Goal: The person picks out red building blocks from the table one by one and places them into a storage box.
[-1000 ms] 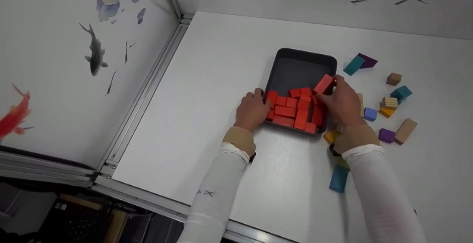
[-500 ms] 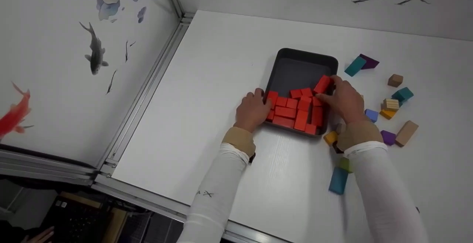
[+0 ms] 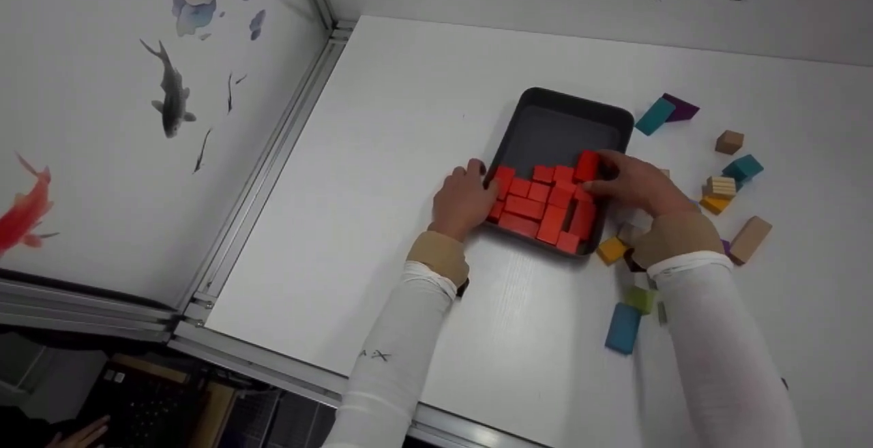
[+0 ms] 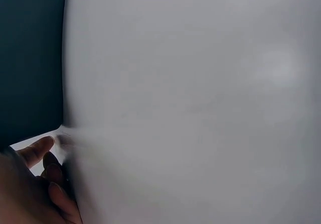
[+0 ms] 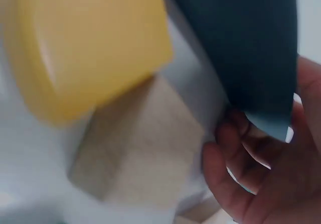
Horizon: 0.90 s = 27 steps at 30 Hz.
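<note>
A dark tray [image 3: 545, 112] lies on the white table, its near part packed with red blocks [image 3: 524, 206]. At its left rim my left hand [image 3: 464, 201] grips the edge, thumb over the rim. My right hand [image 3: 638, 185] reaches over the right rim and pinches a red block [image 3: 586, 165] at the upper right of the packed group. In the left wrist view, the fingers [image 4: 62, 200] lie beside the tray's outer wall [image 4: 30, 58]. In the right wrist view the tray's wall [image 5: 246, 43] hides the pinched block.
Right of the tray lie scattered blocks: a teal one [image 3: 655, 116], a brown cube [image 3: 730, 142], a long wooden one [image 3: 751, 239], a yellow one [image 3: 612, 250] and a blue one [image 3: 623, 328]. Patterned panels stand along the table's back and left.
The right hand has brought its red block down and left, against the other red blocks. The tray has turned slightly, its far end swinging right. My left hand stays at the rim.
</note>
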Tool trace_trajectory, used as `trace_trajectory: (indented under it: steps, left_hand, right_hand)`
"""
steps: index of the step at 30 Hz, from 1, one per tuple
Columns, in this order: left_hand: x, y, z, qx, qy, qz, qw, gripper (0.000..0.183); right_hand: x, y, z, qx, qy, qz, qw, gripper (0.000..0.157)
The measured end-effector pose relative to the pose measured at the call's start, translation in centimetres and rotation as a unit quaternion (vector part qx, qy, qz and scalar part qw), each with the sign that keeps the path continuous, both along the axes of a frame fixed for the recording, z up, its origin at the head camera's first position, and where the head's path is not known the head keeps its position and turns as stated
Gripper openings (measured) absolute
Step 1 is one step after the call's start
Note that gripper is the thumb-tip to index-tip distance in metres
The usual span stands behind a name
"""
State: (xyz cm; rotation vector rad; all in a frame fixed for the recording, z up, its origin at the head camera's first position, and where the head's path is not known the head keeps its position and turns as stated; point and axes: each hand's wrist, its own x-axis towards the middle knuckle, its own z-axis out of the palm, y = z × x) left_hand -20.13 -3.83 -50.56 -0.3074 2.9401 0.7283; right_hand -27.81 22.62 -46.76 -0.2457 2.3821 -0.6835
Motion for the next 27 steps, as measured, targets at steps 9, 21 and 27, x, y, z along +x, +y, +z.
trace_trajectory:
  steps: [9,21,27]
  left_hand:
    - [-0.2,-0.1,0.4,-0.001,0.004,0.0,1.0,0.041]
    - [0.6,-0.4,-0.1,0.003,0.014,0.024,0.9996,0.035]
    - [0.3,0.7,0.2,-0.003,0.003,0.022,0.9998,0.035]
  right_hand:
    - [0.6,0.5,0.3,-0.021,-0.027,0.022,0.999,0.085]
    - [1.4,-0.5,-0.4,-0.022,-0.012,0.017,1.0,0.081]
    - [2.0,0.3,-0.5,-0.006,0.02,0.016,1.0,0.079]
